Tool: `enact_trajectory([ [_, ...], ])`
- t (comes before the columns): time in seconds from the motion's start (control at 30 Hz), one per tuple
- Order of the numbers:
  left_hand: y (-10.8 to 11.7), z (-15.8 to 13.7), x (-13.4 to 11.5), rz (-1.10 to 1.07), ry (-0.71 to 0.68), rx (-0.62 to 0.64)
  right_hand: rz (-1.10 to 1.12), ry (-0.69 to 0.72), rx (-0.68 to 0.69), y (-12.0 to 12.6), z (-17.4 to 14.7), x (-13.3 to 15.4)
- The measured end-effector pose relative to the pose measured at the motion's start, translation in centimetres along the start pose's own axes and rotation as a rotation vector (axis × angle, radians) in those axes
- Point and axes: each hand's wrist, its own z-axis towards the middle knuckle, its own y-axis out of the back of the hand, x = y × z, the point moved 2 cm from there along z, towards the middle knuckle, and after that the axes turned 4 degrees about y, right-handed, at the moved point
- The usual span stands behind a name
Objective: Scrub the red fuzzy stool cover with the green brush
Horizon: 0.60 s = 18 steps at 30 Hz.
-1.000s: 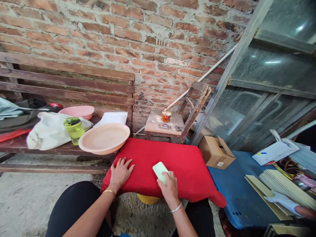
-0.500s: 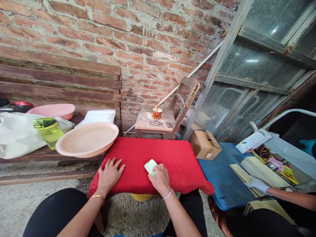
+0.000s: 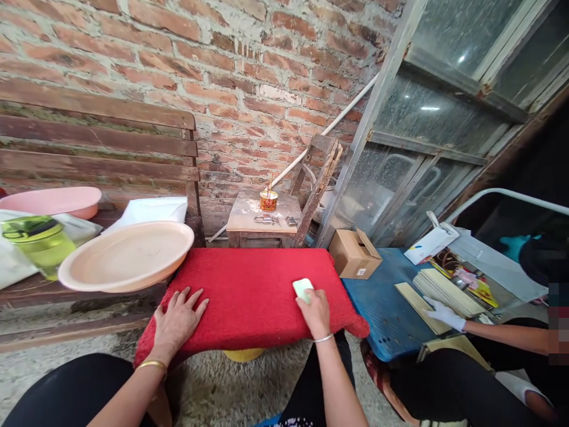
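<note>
A red fuzzy cloth (image 3: pixel 253 290) covers the low table in front of me. Flat on its left part rests my left hand (image 3: pixel 179 320), fingers spread and holding nothing. My right hand (image 3: pixel 316 311) is closed around a pale green, flat, round-cornered piece (image 3: pixel 303 289) on the right part of the cloth. The piece looks like a small brush back or scraper; its underside is hidden. A wide peach-coloured basin (image 3: pixel 127 252) sits on the bench, just beyond my left hand.
On the left bench (image 3: pixel 98 139) are a green bottle (image 3: pixel 40 243) and pink basin (image 3: pixel 57 201). A chair (image 3: pixel 240 216) behind holds a red-gold cup (image 3: pixel 268 201) and padlocks. At right, a co-worker's gloved hand (image 3: pixel 444 314) touches pale strips on a blue table (image 3: pixel 377 320), near a cardboard box (image 3: pixel 354 254).
My right hand has slid the pale green piece rightward across the cloth. My left hand stays flat on the cloth. The whole view has shifted to the right.
</note>
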Motion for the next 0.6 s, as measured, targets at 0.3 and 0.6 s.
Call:
enact_trajectory([
  [0.3, -0.2, 0.1, 0.2, -0.004, -0.012, 0.000, 0.082, 0.074, -0.010, -0.6, -1.9, 3.2],
  [0.6, 0.1, 0.1, 0.1, -0.025, 0.002, 0.008, 0.160, 0.322, 0.134, -4.7, -4.3, 11.5],
])
